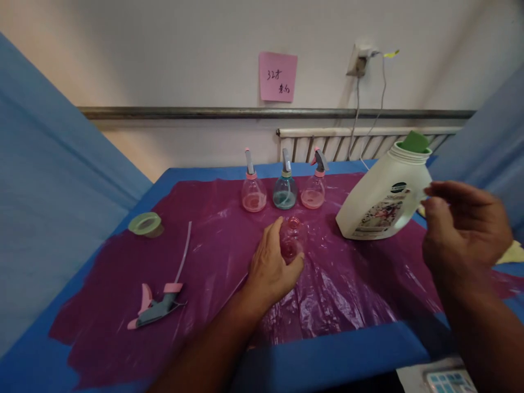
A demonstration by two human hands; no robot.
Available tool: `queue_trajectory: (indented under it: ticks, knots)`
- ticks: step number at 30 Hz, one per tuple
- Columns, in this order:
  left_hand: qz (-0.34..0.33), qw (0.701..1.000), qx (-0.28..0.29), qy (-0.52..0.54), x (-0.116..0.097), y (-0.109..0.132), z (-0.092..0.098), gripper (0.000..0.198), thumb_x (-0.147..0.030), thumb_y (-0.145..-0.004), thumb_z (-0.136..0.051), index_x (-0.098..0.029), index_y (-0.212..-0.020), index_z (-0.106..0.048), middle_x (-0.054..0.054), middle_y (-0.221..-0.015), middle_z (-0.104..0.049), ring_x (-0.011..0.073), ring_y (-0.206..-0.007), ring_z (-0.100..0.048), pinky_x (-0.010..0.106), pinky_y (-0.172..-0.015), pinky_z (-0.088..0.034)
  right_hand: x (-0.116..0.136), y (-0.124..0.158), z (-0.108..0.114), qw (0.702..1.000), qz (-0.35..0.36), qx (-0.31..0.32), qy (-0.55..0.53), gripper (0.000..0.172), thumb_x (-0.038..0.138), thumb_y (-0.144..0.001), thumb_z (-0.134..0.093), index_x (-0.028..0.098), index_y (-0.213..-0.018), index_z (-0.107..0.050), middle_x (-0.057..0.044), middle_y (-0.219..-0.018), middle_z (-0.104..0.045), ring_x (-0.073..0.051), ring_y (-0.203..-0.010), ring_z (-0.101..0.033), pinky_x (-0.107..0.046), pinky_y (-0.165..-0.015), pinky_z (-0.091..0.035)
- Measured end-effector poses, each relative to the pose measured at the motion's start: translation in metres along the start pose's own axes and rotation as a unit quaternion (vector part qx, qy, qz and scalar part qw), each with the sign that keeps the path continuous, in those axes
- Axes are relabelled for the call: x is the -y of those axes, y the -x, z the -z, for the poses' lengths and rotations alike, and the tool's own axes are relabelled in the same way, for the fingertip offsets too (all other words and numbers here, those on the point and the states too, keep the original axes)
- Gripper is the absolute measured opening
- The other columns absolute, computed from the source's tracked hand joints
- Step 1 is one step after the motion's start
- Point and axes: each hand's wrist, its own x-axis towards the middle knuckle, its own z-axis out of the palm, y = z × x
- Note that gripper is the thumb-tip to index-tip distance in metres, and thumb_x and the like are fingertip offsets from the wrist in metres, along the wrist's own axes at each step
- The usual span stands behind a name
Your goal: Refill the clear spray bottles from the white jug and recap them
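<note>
My left hand [272,267] is closed around the side of a small clear pink spray bottle body [298,240], which has no spray head on its neck. My right hand [469,226] is raised at the right edge of a large cream-white detergent jug [379,202]. Its fingers are half bent, with thumb and fingertips apart; contact with the jug is unclear. A green piece [415,142] sits in the jug's uncapped mouth. To the left lies a grey and pink trigger spray head [158,308] with its dip tube. A pale green cap [146,224] rests farther back.
Behind my left hand stand three spray bottles with heads: pink [254,196], teal [285,192] and pink [313,192], each with some liquid. Purple plastic sheeting [213,262] covers the blue table [327,352]. A wall socket [360,60] with cables hangs behind.
</note>
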Motion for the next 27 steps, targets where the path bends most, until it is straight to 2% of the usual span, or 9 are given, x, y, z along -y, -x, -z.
queue_trajectory:
  ticks: [3,5,7,10,13,17,20,23,27]
  knots:
    - [0.007,1.000,-0.012,0.011,0.001,0.000,0.000,0.089,-0.031,-0.093,-0.079,-0.019,-0.172,-0.038,0.021,-0.171,-0.054,0.0400,-0.161,-0.055,0.065,-0.136,-0.045,-0.048,-0.028,-0.002,0.996,-0.043,-0.071,-0.029,0.048,0.013,-0.072,-0.086,0.028,-0.117,-0.079,-0.008,-0.124,-0.081,-0.026,-0.116,-0.078,-0.044,-0.108,-0.058]
    - [0.008,1.000,-0.020,0.014,0.003,0.000,-0.001,0.090,-0.032,-0.092,-0.080,-0.020,-0.172,-0.038,0.021,-0.171,-0.055,0.0391,-0.161,-0.055,0.063,-0.136,-0.044,-0.079,-0.034,-0.005,0.985,-0.145,-0.098,-0.011,0.058,-0.001,-0.062,-0.083,0.028,-0.111,-0.072,-0.007,-0.122,-0.081,-0.025,-0.118,-0.078,-0.041,-0.107,-0.058]
    - [0.003,1.000,-0.019,0.012,0.005,0.001,-0.002,0.091,-0.032,-0.092,-0.081,-0.020,-0.171,-0.038,0.020,-0.170,-0.055,0.0389,-0.161,-0.055,0.063,-0.136,-0.045,-0.103,-0.031,-0.007,0.970,-0.227,-0.091,0.010,0.054,-0.004,-0.063,-0.082,0.027,-0.106,-0.070,-0.004,-0.108,-0.081,-0.023,-0.105,-0.079,-0.039,-0.097,-0.060]
    - [-0.008,1.000,-0.014,0.009,0.007,0.001,-0.002,0.091,-0.032,-0.091,-0.082,-0.022,-0.171,-0.039,0.019,-0.169,-0.055,0.0383,-0.161,-0.055,0.063,-0.136,-0.046,-0.120,-0.019,-0.007,0.958,-0.280,-0.046,0.040,0.033,0.002,-0.071,-0.085,0.025,-0.090,-0.071,0.001,-0.080,-0.073,-0.019,-0.073,-0.071,-0.032,-0.070,-0.055]
    - [-0.007,1.000,-0.014,0.012,0.006,0.001,-0.001,0.092,-0.034,-0.091,-0.085,-0.024,-0.170,-0.039,0.019,-0.170,-0.054,0.0391,-0.161,-0.055,0.064,-0.136,-0.045,-0.121,-0.012,-0.002,0.954,-0.291,-0.010,0.073,0.023,0.009,-0.076,-0.089,0.025,-0.083,-0.073,0.001,-0.071,-0.070,-0.016,-0.059,-0.061,-0.029,-0.055,-0.044]
    - [0.007,1.000,-0.010,0.021,0.004,0.001,0.001,0.094,-0.037,-0.091,-0.086,-0.024,-0.171,-0.038,0.019,-0.173,-0.052,0.0405,-0.163,-0.053,0.066,-0.137,-0.042,-0.114,-0.010,0.008,0.955,-0.272,0.008,0.115,0.019,0.018,-0.074,-0.093,0.020,-0.086,-0.079,-0.002,-0.076,-0.075,-0.017,-0.062,-0.060,-0.031,-0.054,-0.041]
    - [0.009,0.999,-0.007,0.030,0.005,0.000,0.001,0.093,-0.035,-0.091,-0.086,-0.023,-0.170,-0.039,0.019,-0.171,-0.055,0.0400,-0.161,-0.055,0.066,-0.137,-0.043,-0.104,-0.009,0.012,0.958,-0.251,0.009,0.141,0.015,0.025,-0.076,-0.091,0.018,-0.085,-0.081,-0.001,-0.074,-0.074,-0.017,-0.063,-0.056,-0.032,-0.054,-0.039]
    - [0.014,0.999,-0.006,0.034,0.006,0.000,0.000,0.092,-0.035,-0.091,-0.087,-0.023,-0.169,-0.040,0.020,-0.171,-0.056,0.0401,-0.160,-0.056,0.067,-0.136,-0.043,-0.089,-0.015,0.013,0.955,-0.240,0.014,0.171,0.008,0.018,-0.074,-0.088,0.020,-0.074,-0.080,0.000,-0.066,-0.068,-0.017,-0.059,-0.053,-0.032,-0.053,-0.035]
    - [0.030,0.999,-0.004,0.037,0.004,0.001,0.000,0.089,-0.034,-0.090,-0.088,-0.024,-0.166,-0.043,0.019,-0.169,-0.057,0.0409,-0.159,-0.057,0.067,-0.134,-0.045,-0.069,-0.033,0.014,0.940,-0.249,0.009,0.233,0.023,0.007,-0.070,-0.083,0.024,-0.060,-0.072,0.001,-0.056,-0.062,-0.017,-0.053,-0.050,-0.035,-0.054,-0.035]
